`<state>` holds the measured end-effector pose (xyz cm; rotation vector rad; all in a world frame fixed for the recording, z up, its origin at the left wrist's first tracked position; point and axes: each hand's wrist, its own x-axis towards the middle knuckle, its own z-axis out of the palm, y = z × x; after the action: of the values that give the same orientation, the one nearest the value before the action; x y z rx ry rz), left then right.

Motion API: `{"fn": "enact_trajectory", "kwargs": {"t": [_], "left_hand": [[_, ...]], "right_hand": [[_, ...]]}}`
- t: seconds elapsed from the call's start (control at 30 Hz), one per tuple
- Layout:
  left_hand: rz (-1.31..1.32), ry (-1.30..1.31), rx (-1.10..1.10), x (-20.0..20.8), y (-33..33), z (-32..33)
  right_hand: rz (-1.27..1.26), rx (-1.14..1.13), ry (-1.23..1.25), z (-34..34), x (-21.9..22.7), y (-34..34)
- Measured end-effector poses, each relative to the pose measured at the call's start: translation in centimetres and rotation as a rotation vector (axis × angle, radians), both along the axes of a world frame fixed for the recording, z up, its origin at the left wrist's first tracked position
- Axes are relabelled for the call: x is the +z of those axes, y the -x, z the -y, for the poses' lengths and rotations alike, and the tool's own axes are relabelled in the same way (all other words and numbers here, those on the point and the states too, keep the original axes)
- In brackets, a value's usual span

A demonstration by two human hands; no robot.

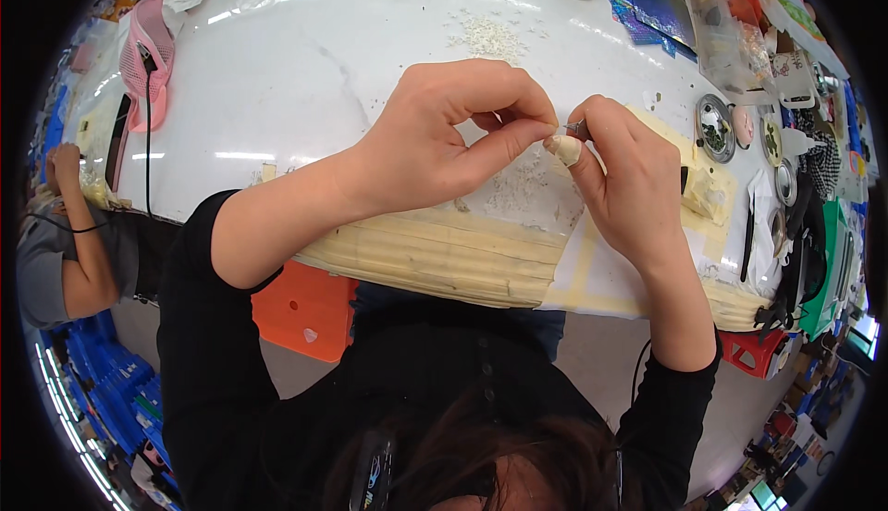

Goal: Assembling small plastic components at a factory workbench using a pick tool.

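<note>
Over the white table (277,67), my left hand (462,123) pinches thumb and forefinger together; whatever lies between them is too small to make out. Its tips almost meet those of my right hand (634,164), which grips a small dark grey metal piece (577,129) between thumb and curled fingers. The kind of that piece is unclear, since the fingers cover most of it. Cream tape (565,149) wraps the right thumb. Beyond both hands lies a loose spread of tiny white pieces (493,39).
Cream tape strips (435,252) cover the near table edge. Round metal dishes (714,127) with small bits stand at right. At left are a pink mesh holder (148,58) with a black cable and another person's arm (85,233). An orange stool (301,312) is below.
</note>
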<state>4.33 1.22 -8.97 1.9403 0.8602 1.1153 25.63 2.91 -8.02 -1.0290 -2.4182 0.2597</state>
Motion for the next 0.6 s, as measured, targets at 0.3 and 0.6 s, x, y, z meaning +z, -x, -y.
{"fn": "enact_trajectory", "kwargs": {"t": [0.3,0.6], "left_hand": [[-0.119,-0.251,0.057,0.33,-0.11,-0.17],[-0.169,-0.299,0.067,0.23,-0.07,-0.13]], "right_hand": [[0.031,0.003,0.030,0.07,0.07,-0.02],[0.058,0.014,0.039,0.12,0.14,0.00]]}}
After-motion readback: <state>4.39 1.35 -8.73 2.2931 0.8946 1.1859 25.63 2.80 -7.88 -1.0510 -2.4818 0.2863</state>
